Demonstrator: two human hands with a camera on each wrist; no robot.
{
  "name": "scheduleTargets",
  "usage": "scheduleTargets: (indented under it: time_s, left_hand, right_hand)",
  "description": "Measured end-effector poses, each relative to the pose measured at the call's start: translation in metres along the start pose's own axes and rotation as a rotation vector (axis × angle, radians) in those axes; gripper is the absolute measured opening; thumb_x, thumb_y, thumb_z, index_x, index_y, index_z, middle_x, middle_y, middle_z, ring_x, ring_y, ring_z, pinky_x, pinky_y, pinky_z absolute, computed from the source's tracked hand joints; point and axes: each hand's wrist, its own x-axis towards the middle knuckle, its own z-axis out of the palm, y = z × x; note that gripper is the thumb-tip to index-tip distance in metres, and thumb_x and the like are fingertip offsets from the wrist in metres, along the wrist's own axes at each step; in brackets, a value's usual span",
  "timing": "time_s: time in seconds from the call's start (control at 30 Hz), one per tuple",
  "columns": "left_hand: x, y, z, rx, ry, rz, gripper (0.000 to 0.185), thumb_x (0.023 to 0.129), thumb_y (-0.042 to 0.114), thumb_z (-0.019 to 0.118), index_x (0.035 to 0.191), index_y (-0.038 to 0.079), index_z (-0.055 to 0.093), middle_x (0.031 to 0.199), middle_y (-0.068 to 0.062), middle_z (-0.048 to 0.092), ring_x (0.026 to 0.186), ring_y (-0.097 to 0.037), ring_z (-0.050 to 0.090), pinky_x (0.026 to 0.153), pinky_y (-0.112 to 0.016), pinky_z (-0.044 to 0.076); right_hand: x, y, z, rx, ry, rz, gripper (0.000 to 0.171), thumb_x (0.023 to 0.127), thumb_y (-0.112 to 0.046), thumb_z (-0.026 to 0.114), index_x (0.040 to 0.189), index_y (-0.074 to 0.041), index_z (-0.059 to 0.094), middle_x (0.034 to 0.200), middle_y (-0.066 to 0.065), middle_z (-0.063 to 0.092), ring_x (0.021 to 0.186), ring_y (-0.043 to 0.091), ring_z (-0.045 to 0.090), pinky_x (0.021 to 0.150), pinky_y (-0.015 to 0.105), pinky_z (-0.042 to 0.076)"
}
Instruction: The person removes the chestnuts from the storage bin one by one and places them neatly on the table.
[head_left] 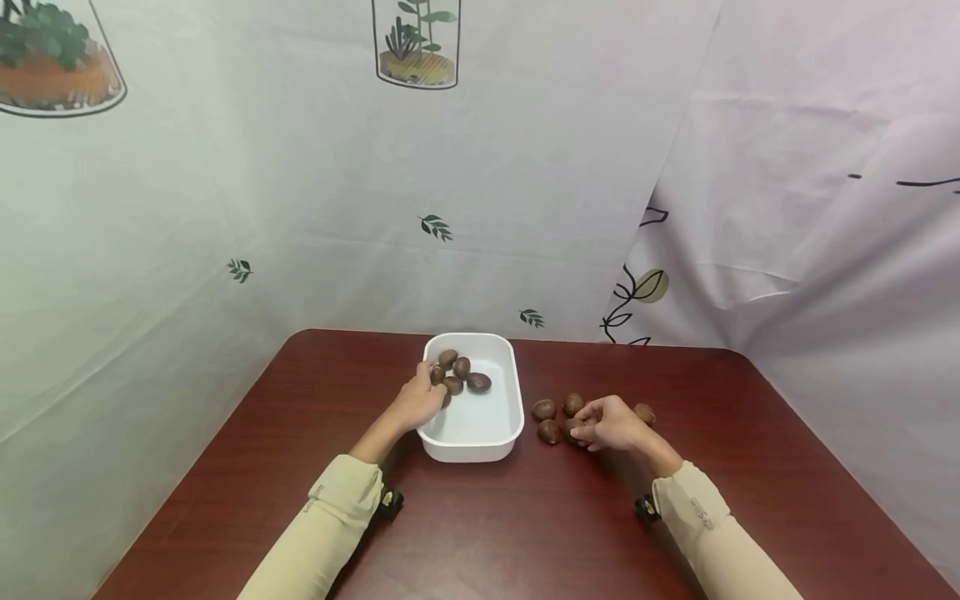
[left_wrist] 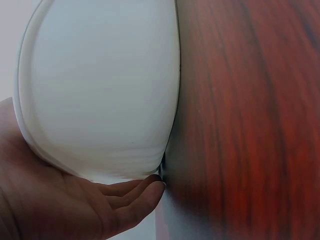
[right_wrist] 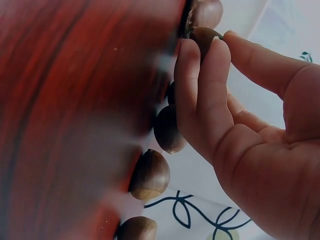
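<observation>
A white tub (head_left: 504, 433) stands mid-table with several brown chestnuts (head_left: 478, 382) inside. My left hand (head_left: 429, 379) reaches over the tub's left rim, and its fingertips pinch a chestnut (head_left: 437, 374) just above the others. The left wrist view shows only the tub's outer wall (left_wrist: 100, 85) and my loosely bent lower fingers (left_wrist: 135, 192). To the right of the tub lies a loose group of chestnuts (head_left: 543, 409). My right hand (head_left: 588, 429) rests on this group. In the right wrist view its thumb and fingers pinch one chestnut (right_wrist: 202, 35) against the table.
The dark red table (head_left: 480, 517) is walled in by white printed cloth (head_left: 525, 208) at the back and both sides. More chestnuts (right_wrist: 150, 175) lie by my right palm, one beyond the hand (head_left: 644, 413).
</observation>
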Motion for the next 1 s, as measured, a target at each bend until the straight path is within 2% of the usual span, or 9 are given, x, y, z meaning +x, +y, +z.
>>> scheduleTargets:
  time_s: [0.4, 1.0]
  left_hand:
    - [0.0022, 0.0005, 0.0001, 0.015, 0.008, 0.000, 0.061, 0.096, 0.019, 0.043, 0.150, -0.002, 0.023, 0.143, -0.029, 0.046, 0.125, -0.036, 0.049, 0.098, -0.049, 0.043]
    - [0.0017, -0.0011, -0.0004, 0.027, 0.003, -0.013, 0.063, 0.096, 0.019, 0.045, 0.151, -0.002, 0.021, 0.143, -0.029, 0.045, 0.124, -0.036, 0.050, 0.096, -0.048, 0.046]
  right_hand:
    - [-0.0018, 0.0000, 0.0050, -0.044, 0.051, 0.014, 0.025, 0.083, 0.001, 0.075, 0.101, 0.014, 0.063, 0.073, 0.010, 0.067, 0.063, 0.020, 0.067, 0.055, 0.035, 0.057]
    - [-0.0063, -0.0040, 0.0082, -0.271, 0.169, -0.001, 0.016, 0.078, -0.004, 0.081, 0.088, 0.002, 0.071, 0.063, 0.004, 0.064, 0.055, 0.016, 0.064, 0.050, 0.032, 0.055]
